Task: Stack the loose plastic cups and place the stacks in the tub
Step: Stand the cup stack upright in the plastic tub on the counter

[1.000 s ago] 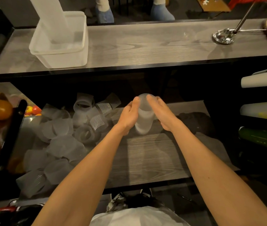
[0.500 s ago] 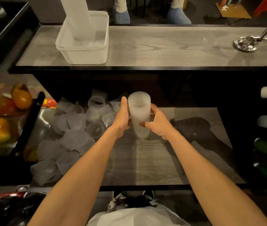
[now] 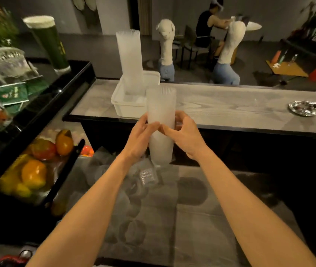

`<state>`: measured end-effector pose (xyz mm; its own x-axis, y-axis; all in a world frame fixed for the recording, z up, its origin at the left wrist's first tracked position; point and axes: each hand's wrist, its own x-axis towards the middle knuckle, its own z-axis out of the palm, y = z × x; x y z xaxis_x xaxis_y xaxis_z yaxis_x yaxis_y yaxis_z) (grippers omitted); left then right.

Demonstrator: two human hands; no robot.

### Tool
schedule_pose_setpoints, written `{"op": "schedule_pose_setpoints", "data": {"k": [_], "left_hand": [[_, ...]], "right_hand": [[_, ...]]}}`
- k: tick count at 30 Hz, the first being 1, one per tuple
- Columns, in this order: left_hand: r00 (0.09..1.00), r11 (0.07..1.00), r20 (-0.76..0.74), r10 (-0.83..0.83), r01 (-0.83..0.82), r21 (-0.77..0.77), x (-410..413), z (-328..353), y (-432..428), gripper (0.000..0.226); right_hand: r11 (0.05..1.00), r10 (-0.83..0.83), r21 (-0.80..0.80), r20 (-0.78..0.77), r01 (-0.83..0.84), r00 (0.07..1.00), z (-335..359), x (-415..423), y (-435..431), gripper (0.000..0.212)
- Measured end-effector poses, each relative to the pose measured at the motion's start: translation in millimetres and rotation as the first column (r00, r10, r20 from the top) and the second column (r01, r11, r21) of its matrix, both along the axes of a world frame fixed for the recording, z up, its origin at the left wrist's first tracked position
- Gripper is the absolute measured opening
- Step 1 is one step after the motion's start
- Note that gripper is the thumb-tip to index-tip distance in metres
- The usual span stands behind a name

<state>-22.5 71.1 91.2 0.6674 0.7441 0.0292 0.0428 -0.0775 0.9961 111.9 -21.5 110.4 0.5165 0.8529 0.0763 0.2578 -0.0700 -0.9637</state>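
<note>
Holding the cup stack [image 3: 160, 120] upright between our left hand [image 3: 140, 137] and right hand [image 3: 185, 134], fingers pinching its middle, we have lifted it from the low shelf to desk height. The tub [image 3: 129, 105] sits just behind, so dropping in comes next. No writing is clear enough to read.

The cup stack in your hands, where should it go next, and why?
Probably forward and a little left, into the white tub on the counter. Both the left hand and the right hand already hold the cup stack upright, raised in front of the tub, where a taller stack stands with room that seems free beside it.
</note>
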Motion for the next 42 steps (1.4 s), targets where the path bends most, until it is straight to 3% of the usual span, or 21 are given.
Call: {"op": "schedule_pose_setpoints", "data": {"k": [4,8,16,20,26,31,42], "left_hand": [[0.998,0.999,0.064,0.0,-0.003,0.037,-2,52,25,0.022],[0.993,0.993,0.108,0.054,-0.064,0.094,-2,100,52,0.035],[0.975,0.969,0.198,0.102,-0.142,0.2,9,166,105,0.031],[0.975,0.957,0.204,0.092,-0.143,0.252,16,164,125,0.051],[0.988,0.962,0.128,0.084,-0.114,0.25,28,126,140,0.034],[0.992,0.968,0.101,0.078,-0.099,0.23,38,97,149,0.041],[0.983,0.972,0.112,0.146,-0.163,0.169,61,79,173,0.054]], "right_hand": [[0.997,0.028,0.064,0.046,-0.031,0.999,54,2,27,0.068],[0.988,0.074,0.123,0.118,-0.088,0.99,102,5,52,0.067],[0.968,0.043,0.235,0.185,-0.087,0.982,162,16,107,0.063],[0.968,0.022,0.244,0.178,-0.066,0.984,157,23,127,0.063],[0.99,0.002,0.141,0.191,-0.03,0.982,116,37,147,0.059],[0.998,-0.015,0.067,0.178,0.003,0.984,87,43,156,0.059],[0.997,-0.041,0.067,0.162,0.03,0.986,79,57,178,0.058]]}}
